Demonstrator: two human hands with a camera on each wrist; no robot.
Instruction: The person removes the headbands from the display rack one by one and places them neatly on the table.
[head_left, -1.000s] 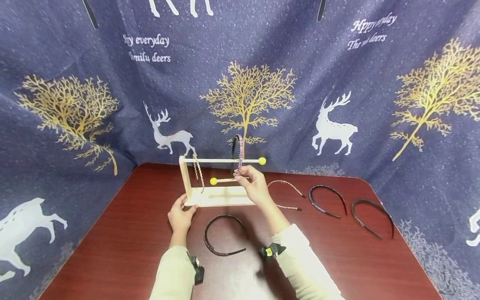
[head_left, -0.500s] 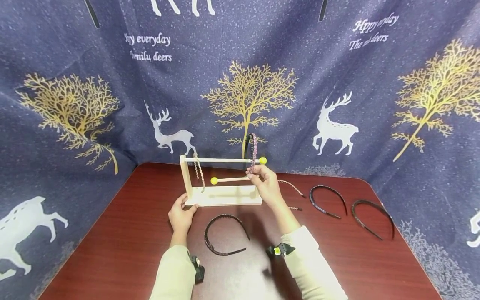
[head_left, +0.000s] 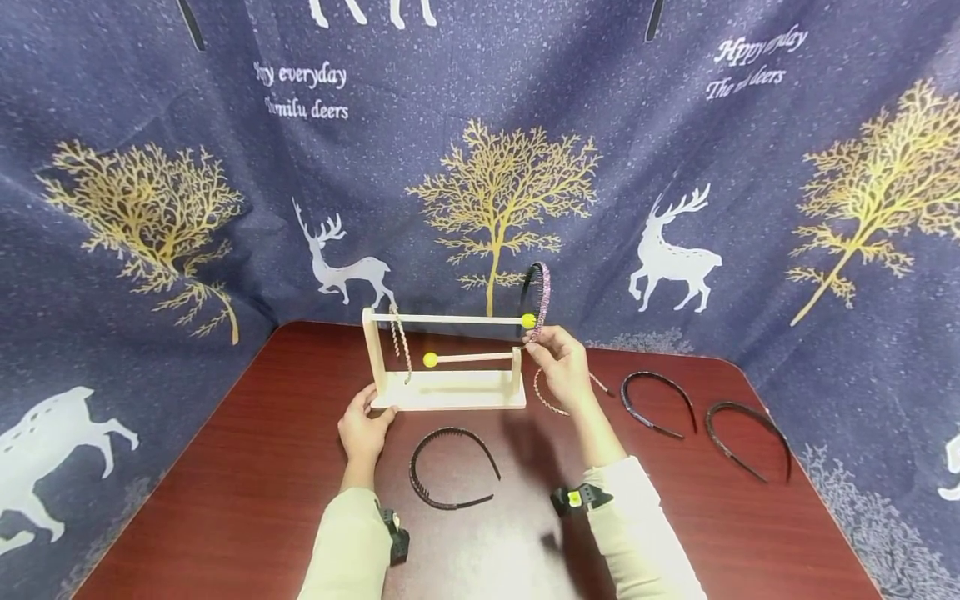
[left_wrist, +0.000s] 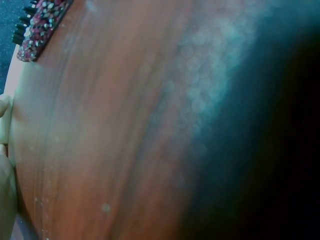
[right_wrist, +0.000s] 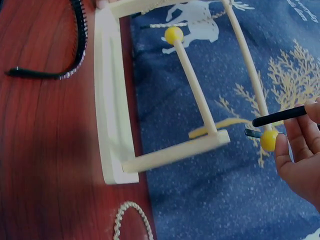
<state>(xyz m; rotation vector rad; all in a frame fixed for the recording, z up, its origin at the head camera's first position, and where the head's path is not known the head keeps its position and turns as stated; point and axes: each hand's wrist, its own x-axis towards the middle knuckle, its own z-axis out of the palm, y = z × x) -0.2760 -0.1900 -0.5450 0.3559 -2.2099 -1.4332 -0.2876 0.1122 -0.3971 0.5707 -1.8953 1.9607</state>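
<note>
My right hand point(head_left: 562, 367) pinches a pink glittery headband point(head_left: 545, 287) near its lower end, holding it upright at the right end of a wooden stand's upper rod point(head_left: 457, 319). In the right wrist view, the headband's dark tips point(right_wrist: 280, 116) lie beside the rod's yellow ball point(right_wrist: 269, 140); whether they still straddle the rod I cannot tell. My left hand point(head_left: 363, 427) grips the left end of the stand's base point(head_left: 457, 400). A braided headband point(head_left: 402, 346) hangs from the upper rod's left end. The lower rod point(head_left: 474, 357) bears nothing.
On the red-brown table point(head_left: 240, 500) lie a black toothed headband point(head_left: 413, 475) in front of the stand, a braided headband point(head_left: 551, 406) partly behind my right hand, a blue glittery headband point(head_left: 637, 417) and a dark headband point(head_left: 718, 442) at right. A patterned cloth point(head_left: 480, 100) hangs behind.
My right hand has moved rightward along the upper rod with the pink headband, from over the rod to its ball end. The left hand keeps its grip on the base.
</note>
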